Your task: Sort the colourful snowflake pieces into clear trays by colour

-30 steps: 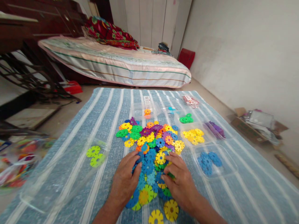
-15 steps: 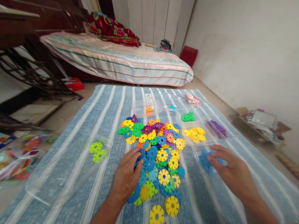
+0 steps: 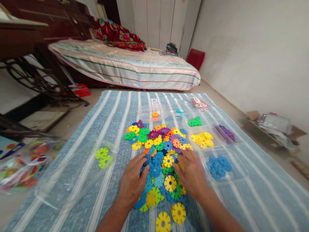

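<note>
A heap of flower-shaped plastic snap discs (image 3: 156, 161) in blue, yellow, green, purple and orange lies on a striped cloth. On the left side of the heap rests my left hand (image 3: 134, 177), thumb apart from its bent fingers, close to blue discs. My right hand (image 3: 191, 172) reaches over the heap's right side with fingers apart, touching or just above yellow and green discs; its fingers hide some of them. To its right, a clear tray (image 3: 238, 178) holds several blue discs (image 3: 218, 167). Behind that tray, yellow discs (image 3: 202, 140) sit in another clear container.
Green discs (image 3: 195, 121), purple discs (image 3: 227, 133) and orange discs (image 3: 154, 115) lie in further clear containers. Lime discs (image 3: 103, 158) rest in a clear container at left. A red packet (image 3: 200, 103) is at the far right. Beyond the cloth stands a bed (image 3: 135, 69).
My right hand has moved left from over the tray of blue discs to the heap, and the blue discs now lie uncovered in the tray. My left hand has stayed at the heap.
</note>
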Available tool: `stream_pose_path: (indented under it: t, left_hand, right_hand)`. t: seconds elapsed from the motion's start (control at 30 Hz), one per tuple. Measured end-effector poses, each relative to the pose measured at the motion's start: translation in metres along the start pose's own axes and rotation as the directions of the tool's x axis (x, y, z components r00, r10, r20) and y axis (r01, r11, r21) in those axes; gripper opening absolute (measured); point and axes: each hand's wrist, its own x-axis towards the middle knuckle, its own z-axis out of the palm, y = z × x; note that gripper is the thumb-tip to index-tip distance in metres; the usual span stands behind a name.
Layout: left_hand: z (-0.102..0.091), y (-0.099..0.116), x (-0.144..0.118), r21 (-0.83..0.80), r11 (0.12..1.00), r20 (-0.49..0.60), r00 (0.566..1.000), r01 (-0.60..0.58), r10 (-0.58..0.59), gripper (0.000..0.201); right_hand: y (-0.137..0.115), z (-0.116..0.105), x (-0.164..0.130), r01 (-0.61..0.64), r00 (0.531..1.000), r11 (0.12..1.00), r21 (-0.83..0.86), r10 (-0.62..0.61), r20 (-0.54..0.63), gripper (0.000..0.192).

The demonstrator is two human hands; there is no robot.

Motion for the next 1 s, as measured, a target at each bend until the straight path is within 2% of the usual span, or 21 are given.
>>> stream_pose_path:
  t: [0.1, 0.23, 0.43, 0.63, 0.8, 1.0]
  left_hand:
    - [0.0, 0.0, 0.0, -0.011, 1.0, -0.012, 1.0, 0.006, -0.006, 0.02]
    - [0.001, -0.001, -0.001, -0.026, 0.999, -0.008, 1.0, 0.019, -0.019, 0.019]
    - [0.004, -0.003, -0.001, 0.004, 1.0, -0.014, 1.0, -0.005, 0.005, 0.021]
    - [0.005, -0.005, 0.0, 0.015, 0.999, -0.031, 0.999, -0.028, 0.029, 0.023]
    - [0.005, -0.007, -0.001, -0.011, 1.0, -0.029, 0.999, -0.015, 0.015, 0.024]
    - [0.006, -0.007, 0.0, -0.006, 1.0, -0.024, 1.0, -0.019, 0.019, 0.024]
  right_hand:
    - [-0.001, 0.007, 0.001, -0.044, 0.999, 0.998, 0.04, 0.043, 0.028, 0.01]
    - [0.002, 0.011, -0.004, -0.123, 0.992, 0.974, 0.188, 0.127, -0.012, 0.002]
    - [0.004, 0.004, -0.007, -0.178, 0.98, 0.915, 0.361, 0.199, -0.022, 0.013]
    - [0.011, -0.016, -0.004, -0.221, 0.967, 0.888, 0.404, 0.254, -0.028, 0.018]
    - [0.019, -0.041, -0.006, -0.293, 0.942, 0.849, 0.439, 0.336, -0.022, 0.019]
    - [0.037, -0.081, -0.011, -0.364, 0.919, 0.867, 0.34, 0.394, -0.022, 0.024]
